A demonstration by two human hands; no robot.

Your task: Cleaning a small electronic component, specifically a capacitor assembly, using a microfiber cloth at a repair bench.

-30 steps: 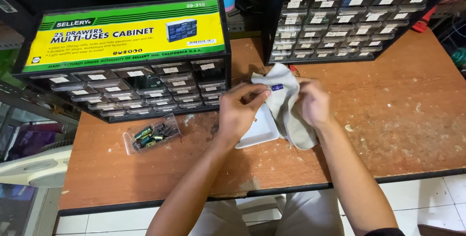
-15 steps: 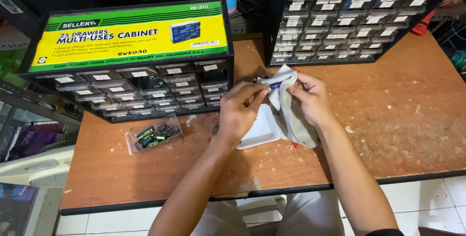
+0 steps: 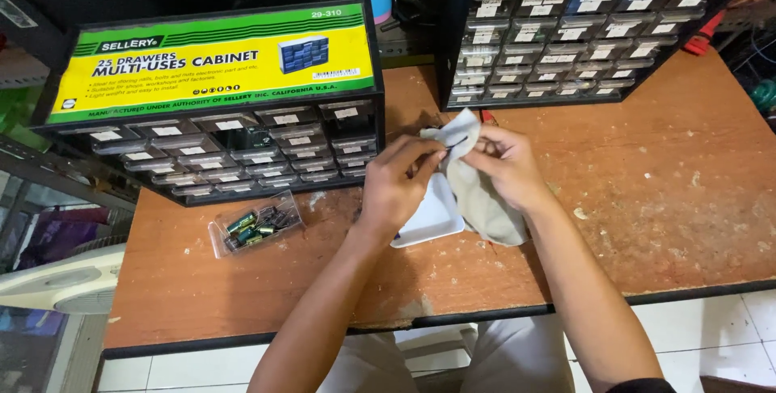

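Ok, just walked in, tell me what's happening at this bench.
A person sits at a worn wooden table with both hands raised over it. The left hand and right hand together hold a pale cloth, pinching something small in its folds; what it is cannot be told. Under the hands lies a white tray. A clear drawer of small electronic parts sits to the left, in front of one of two black multi-drawer cabinets.

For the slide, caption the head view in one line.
Both hands, left hand and right hand, rub a small part inside a grey cloth over a white tray.
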